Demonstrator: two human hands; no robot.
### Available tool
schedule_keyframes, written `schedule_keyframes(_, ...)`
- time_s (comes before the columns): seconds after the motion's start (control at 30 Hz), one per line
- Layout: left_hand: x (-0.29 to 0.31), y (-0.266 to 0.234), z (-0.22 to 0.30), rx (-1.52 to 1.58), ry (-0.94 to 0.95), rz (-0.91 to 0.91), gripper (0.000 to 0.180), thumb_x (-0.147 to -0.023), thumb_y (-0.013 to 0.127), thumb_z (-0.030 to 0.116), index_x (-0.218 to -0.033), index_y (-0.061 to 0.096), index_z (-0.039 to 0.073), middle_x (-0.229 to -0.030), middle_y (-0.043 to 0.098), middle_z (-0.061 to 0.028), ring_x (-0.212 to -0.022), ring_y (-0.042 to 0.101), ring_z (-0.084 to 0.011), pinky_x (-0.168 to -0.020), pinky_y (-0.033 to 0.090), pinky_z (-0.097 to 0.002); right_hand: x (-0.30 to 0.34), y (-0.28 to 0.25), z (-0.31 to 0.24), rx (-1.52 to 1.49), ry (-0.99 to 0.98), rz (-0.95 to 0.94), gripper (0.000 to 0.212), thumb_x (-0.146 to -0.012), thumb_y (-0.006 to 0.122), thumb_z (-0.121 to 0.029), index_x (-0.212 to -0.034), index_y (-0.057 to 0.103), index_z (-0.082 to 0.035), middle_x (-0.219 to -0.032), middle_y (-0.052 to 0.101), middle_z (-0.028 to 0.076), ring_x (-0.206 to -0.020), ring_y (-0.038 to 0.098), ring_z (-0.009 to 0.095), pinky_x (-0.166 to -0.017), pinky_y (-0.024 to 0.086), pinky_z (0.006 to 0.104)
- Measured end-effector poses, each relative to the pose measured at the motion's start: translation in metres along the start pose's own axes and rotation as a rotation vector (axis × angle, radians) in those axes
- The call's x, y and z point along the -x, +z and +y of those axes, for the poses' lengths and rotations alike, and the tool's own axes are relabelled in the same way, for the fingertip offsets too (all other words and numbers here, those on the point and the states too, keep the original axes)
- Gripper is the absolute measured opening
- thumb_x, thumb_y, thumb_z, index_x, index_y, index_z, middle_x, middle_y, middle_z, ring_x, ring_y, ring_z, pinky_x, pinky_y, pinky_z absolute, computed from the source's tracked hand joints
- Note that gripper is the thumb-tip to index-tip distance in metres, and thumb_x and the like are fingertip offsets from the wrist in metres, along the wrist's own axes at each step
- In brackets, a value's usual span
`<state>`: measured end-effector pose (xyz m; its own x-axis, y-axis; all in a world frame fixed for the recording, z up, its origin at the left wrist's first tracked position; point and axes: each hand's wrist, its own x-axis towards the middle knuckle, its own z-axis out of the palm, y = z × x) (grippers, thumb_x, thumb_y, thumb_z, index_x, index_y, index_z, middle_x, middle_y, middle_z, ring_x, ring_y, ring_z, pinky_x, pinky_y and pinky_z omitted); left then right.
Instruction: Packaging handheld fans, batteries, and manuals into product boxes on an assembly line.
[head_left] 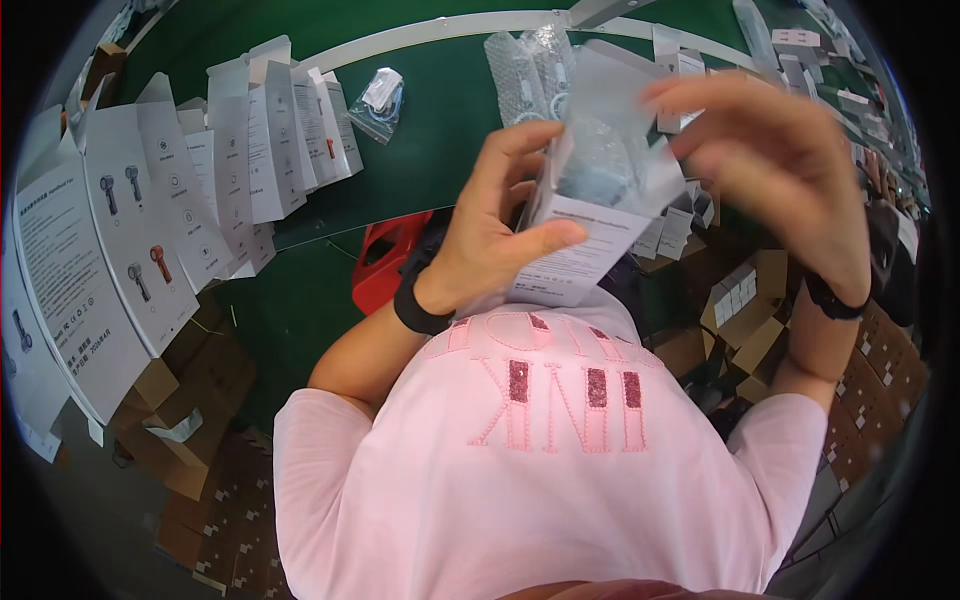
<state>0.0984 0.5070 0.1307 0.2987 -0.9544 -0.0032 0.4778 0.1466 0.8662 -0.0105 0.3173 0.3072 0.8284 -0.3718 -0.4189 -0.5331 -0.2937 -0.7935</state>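
Observation:
My left hand [497, 225] is wrapped round a white printed carton [583, 245], its thumb on the near face. The carton is tilted in front of my chest, with its top flaps raised. Clear bubble wrap [603, 160] around something pale blue-grey shows in its mouth; the wrapped thing's shape is hidden. At the right of the opening my right hand [775, 165] hovers, slightly blurred, fingers curved and apart with nothing seen in them. Its fingertips are close to the flaps; whether they touch cannot be made out.
Along the green table's left side stands a row of open white cartons [130, 230]. A small plastic bag with a cable [380, 103] and bubble-wrapped items [518, 80] lie farther back. A red stool [385, 262] is below the table edge. Brown cardboard boxes [745, 300] stand at lower right.

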Motion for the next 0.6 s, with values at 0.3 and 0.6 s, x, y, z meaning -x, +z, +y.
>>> schedule_keyframes(0.3,-0.029,-0.002,0.014,-0.524,0.036,-0.298,0.05,-0.075,0.081,0.017,-0.12,0.062,0.005,-0.119,0.053,-0.0134,-0.101,0.057,-0.0216,-0.082,0.048,-0.0316,0.01,0.095,0.104,-0.728,0.025,0.198,0.069,-0.088,0.067,-0.029,-0.142,0.037,0.002,-0.135,0.052,0.012,-0.122,0.05,0.019,-0.103,0.038,0.0333)
schedule_keyframes(0.6,-0.031,0.033,-0.023,-0.16,-0.078,-0.116,0.077,-0.065,0.089,0.019,-0.127,0.046,0.004,-0.124,0.052,-0.0138,-0.109,0.058,-0.0211,-0.088,0.051,-0.0342,0.043,0.066,0.133,-0.475,-0.308,0.329,0.036,-0.09,0.06,-0.02,-0.121,0.064,-0.002,-0.126,0.06,0.015,-0.116,0.054,0.026,-0.102,0.038,0.0379)
